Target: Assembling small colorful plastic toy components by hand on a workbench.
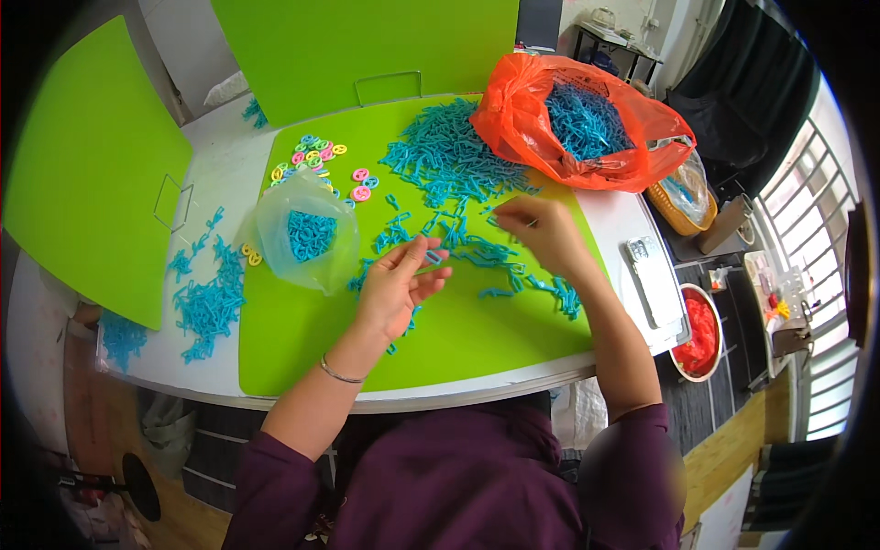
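My left hand [396, 286] is over the middle of the green mat [348, 357], thumb and fingers pinching a small blue plastic link [434, 258]. Just to the right, my right hand [548, 236] hovers above the scattered pieces. Its fingers are pinched together; what lies between them is too small to make out. Beneath and between the hands lie loose blue links [486, 252], some seemingly joined into short chains. Beyond them a large heap of blue links [449, 151] spreads out from the mouth of an orange-red plastic bag [513, 115].
Left of my left hand stands a translucent bag [325, 273] with blue pieces inside. Behind it lie pink, yellow, green and blue round pieces [360, 193]. More blue links [209, 307] cover the table's left side. Green panels [367, 46] rise behind and left. A white case [651, 280] lies at right.
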`<state>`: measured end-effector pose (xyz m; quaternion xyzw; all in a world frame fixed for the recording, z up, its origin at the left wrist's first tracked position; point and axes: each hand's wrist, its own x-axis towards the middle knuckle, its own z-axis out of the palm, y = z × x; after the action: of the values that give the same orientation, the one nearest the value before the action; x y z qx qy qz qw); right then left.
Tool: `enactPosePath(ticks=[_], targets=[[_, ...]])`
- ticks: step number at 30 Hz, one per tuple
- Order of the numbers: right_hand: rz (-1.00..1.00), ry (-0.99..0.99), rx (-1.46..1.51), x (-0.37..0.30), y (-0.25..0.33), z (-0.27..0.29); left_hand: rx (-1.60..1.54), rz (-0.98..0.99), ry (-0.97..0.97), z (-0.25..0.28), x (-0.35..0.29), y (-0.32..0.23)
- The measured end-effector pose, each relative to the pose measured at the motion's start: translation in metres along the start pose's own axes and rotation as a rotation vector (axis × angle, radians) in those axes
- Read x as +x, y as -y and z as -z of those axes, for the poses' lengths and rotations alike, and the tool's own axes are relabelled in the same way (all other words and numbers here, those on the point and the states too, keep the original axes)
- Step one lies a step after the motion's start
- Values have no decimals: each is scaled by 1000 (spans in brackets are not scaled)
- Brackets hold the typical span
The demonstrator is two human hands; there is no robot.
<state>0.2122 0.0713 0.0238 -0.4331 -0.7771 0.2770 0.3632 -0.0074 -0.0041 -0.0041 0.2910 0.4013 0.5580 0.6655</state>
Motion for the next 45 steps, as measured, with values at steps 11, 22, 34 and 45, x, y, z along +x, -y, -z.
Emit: enactPosePath(ticks=[11,22,34,45], targets=[[-124,79,-417,8,-39,10,69,-57,157,1,-6,-1],[-81,50,-384,4,-24,7,192,-90,128,-1,-8,0],[-179,224,455,-19,33,-25,148,-100,145,-1,-7,7],[-181,249,384,-19,40,-20,199,-152,106,-1,-7,4]])
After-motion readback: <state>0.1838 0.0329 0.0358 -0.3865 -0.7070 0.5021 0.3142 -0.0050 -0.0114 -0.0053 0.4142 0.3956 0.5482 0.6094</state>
